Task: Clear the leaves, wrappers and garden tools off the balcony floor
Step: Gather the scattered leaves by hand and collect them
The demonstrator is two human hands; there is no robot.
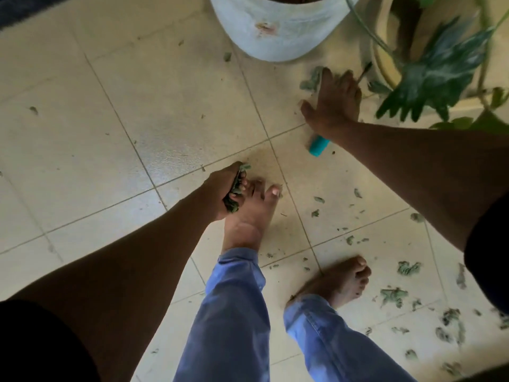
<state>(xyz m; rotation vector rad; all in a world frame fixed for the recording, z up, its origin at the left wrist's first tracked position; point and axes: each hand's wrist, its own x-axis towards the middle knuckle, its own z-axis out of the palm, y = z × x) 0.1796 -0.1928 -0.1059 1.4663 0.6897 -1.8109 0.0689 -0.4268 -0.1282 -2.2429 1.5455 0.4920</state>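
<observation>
Seen from above, a person in blue trousers [234,312] stands barefoot on a pale tiled balcony floor [96,133]. Torn green leaf scraps [407,267] are scattered over the tiles, thickest at the lower right, beside the right foot [341,279].

The left hand [221,190] hangs low just above the left foot [253,208], its fingers curled tightly round a bunch of green leaves [234,194] that pokes out above and below the fist.

Farther out, the right hand [334,103] reaches down to the floor with fingers spread and nearly straight, palm down over a garden tool with a turquoise handle [319,146]. The handle end sticks out under the wrist, and a thin dark tip shows beyond the fingers; whether the hand is pressing the tool or only covering it cannot be told. A crumpled leaf [312,78] lies at the fingertips.

Beyond the hands stands a large pale blue-white pot [275,28], its side marked with a rusty stain; its contents are cut off at the top edge. To its right, a cream pot [382,51] holds a plant with broad, deeply lobed green leaves [438,75] that hang out over the floor near the right hand.
</observation>
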